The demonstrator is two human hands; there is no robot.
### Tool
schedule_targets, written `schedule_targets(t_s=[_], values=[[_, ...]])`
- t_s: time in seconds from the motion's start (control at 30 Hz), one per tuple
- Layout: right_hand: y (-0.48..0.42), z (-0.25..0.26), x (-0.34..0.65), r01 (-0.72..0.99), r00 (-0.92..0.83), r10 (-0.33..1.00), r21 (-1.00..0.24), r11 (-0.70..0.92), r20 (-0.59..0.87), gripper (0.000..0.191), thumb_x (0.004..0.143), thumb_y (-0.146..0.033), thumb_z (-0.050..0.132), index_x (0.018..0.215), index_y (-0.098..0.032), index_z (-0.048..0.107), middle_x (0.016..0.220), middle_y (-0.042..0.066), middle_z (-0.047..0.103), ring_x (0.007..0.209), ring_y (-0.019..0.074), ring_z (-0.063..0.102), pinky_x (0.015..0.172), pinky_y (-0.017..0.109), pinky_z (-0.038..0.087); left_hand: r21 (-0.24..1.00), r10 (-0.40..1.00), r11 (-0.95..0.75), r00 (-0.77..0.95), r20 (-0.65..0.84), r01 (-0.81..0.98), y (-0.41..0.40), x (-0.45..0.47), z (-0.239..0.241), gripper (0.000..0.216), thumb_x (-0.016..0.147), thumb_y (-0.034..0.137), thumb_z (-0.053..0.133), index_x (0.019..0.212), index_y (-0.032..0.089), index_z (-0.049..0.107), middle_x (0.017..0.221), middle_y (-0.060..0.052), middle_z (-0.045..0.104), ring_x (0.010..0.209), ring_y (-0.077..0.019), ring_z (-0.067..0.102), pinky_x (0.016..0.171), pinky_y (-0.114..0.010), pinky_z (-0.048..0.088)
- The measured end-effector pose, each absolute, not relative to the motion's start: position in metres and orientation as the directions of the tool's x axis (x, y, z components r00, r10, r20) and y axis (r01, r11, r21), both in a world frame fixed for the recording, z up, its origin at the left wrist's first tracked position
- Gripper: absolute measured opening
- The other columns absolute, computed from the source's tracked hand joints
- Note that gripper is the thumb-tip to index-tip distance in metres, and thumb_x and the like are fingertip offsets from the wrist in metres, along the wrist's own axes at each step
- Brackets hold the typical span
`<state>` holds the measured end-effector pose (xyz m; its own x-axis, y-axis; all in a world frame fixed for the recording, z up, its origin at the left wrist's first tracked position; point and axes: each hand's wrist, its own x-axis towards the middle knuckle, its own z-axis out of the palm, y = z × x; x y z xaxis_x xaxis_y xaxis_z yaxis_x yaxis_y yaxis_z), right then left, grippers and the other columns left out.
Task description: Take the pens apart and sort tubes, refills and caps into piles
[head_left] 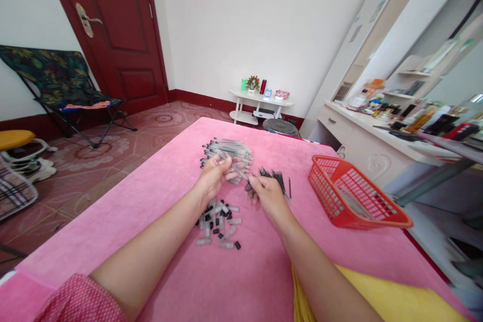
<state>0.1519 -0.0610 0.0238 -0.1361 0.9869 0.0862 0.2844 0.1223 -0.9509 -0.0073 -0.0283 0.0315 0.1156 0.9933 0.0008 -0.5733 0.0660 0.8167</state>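
Observation:
My left hand is closed around a clear pen barrel above the pink cloth. My right hand pinches the other end of that barrel, or a thin refill going into it; I cannot tell which. Just beyond my left hand lies a pile of clear pen barrels. A bunch of thin black refills lies beside my right hand. Several small clear caps and black end plugs are scattered under my forearms.
A red plastic basket with a few pens inside stands to the right on the cloth. A dressing table with bottles stands further right. A folding chair, a dark red door and a small white shelf lie beyond.

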Motion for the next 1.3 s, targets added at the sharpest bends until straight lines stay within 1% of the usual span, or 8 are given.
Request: schedule_targets(t_s=[0.17, 0.27, 0.5, 0.67, 0.87, 1.0, 1.2, 1.3], values=[[-0.062, 0.027, 0.151, 0.224, -0.07, 0.991, -0.966, 0.129, 0.116, 0.028, 0.063, -0.038, 0.068, 0.076, -0.015, 0.059, 0.061, 0.001, 0.062, 0.044, 0.0101, 0.052, 0.041, 0.02, 0.038, 0.82, 0.994, 0.059, 0.112, 0.006, -0.57, -0.029, -0.008, 0.032, 0.028, 0.07, 0.022, 0.07, 0.084, 0.017, 0.046, 0.084, -0.006, 0.068, 0.075, -0.0203, 0.069, 0.056, -0.024, 0.054], [-0.063, 0.028, 0.15, 0.161, -0.135, 0.99, -0.987, -0.01, -0.033, 0.038, 0.073, -0.051, 0.055, 0.075, -0.014, 0.058, 0.056, 0.001, 0.06, 0.037, 0.0094, 0.049, 0.035, 0.02, 0.035, 0.819, 0.994, 0.066, 0.113, -0.001, -0.57, -0.028, -0.008, 0.032, 0.029, 0.069, 0.021, 0.071, 0.084, 0.017, 0.047, 0.085, -0.006, 0.068, 0.075, -0.0203, 0.069, 0.057, -0.024, 0.054], [-0.064, 0.031, 0.15, 0.165, -0.086, 0.995, -0.984, 0.066, 0.052, 0.029, 0.061, -0.038, 0.069, 0.075, -0.015, 0.058, 0.058, -0.001, 0.06, 0.04, 0.0088, 0.048, 0.036, 0.019, 0.036, 0.826, 0.994, 0.053, 0.11, 0.01, -0.561, -0.028, -0.009, 0.032, 0.027, 0.07, 0.022, 0.07, 0.085, 0.017, 0.047, 0.085, -0.006, 0.068, 0.073, -0.0195, 0.069, 0.055, -0.023, 0.054], [-0.065, 0.029, 0.149, 0.135, -0.162, 0.985, -0.99, -0.038, -0.06, 0.041, 0.075, -0.053, 0.051, 0.068, -0.013, 0.059, 0.051, 0.001, 0.057, 0.034, 0.0079, 0.045, 0.033, 0.019, 0.032, 0.827, 0.993, 0.063, 0.121, 0.006, -0.559, -0.03, -0.008, 0.033, 0.028, 0.07, 0.021, 0.07, 0.085, 0.017, 0.047, 0.082, -0.005, 0.067, 0.071, -0.0186, 0.069, 0.054, -0.022, 0.053], [-0.064, 0.034, 0.155, 0.252, -0.118, 0.99, -0.962, 0.103, 0.075, 0.023, 0.064, -0.034, 0.065, 0.059, -0.014, 0.057, 0.046, -0.002, 0.054, 0.038, 0.0077, 0.044, 0.037, 0.019, 0.032, 0.834, 0.999, 0.037, 0.035, -0.021, -0.55, -0.024, -0.012, 0.031, 0.021, 0.073, 0.02, 0.067, 0.083, 0.016, 0.049, 0.083, -0.005, 0.068, 0.069, -0.0173, 0.068, 0.054, -0.023, 0.054], [-0.063, 0.035, 0.161, 0.269, -0.147, 0.988, -0.963, -0.011, -0.052, 0.018, 0.064, -0.031, 0.061, 0.06, -0.015, 0.054, 0.046, -0.002, 0.053, 0.036, 0.0085, 0.045, 0.035, 0.019, 0.034, 0.818, 0.998, 0.01, -0.045, -0.044, -0.576, -0.017, -0.02, 0.027, 0.015, 0.075, 0.02, 0.065, 0.083, 0.015, 0.052, 0.084, -0.004, 0.068, 0.074, -0.016, 0.068, 0.059, -0.023, 0.054], [-0.063, 0.034, 0.163, -0.011, -0.231, 0.951, -0.977, -0.214, -0.206, 0.019, 0.055, -0.018, 0.06, 0.073, -0.015, 0.056, 0.061, -0.003, 0.057, 0.042, 0.0056, 0.045, 0.038, 0.017, 0.038, 0.815, 0.996, -0.013, -0.075, -0.037, -0.58, -0.014, -0.025, 0.028, 0.018, 0.073, 0.023, 0.067, 0.084, 0.015, 0.055, 0.082, -0.003, 0.068, 0.072, -0.0144, 0.068, 0.059, -0.021, 0.053], [-0.065, 0.036, 0.159, -0.079, -0.275, 0.944, -0.974, -0.213, -0.184, 0.023, 0.061, -0.03, 0.066, 0.075, -0.016, 0.054, 0.057, -0.004, 0.05, 0.043, 0.0053, 0.041, 0.04, 0.017, 0.036, 0.849, 1.0, 0.025, 0.002, -0.028, -0.527, -0.021, -0.019, 0.032, 0.024, 0.069, 0.025, 0.071, 0.083, 0.015, 0.054, 0.079, -0.004, 0.068, 0.066, -0.0157, 0.068, 0.054, -0.022, 0.053]])
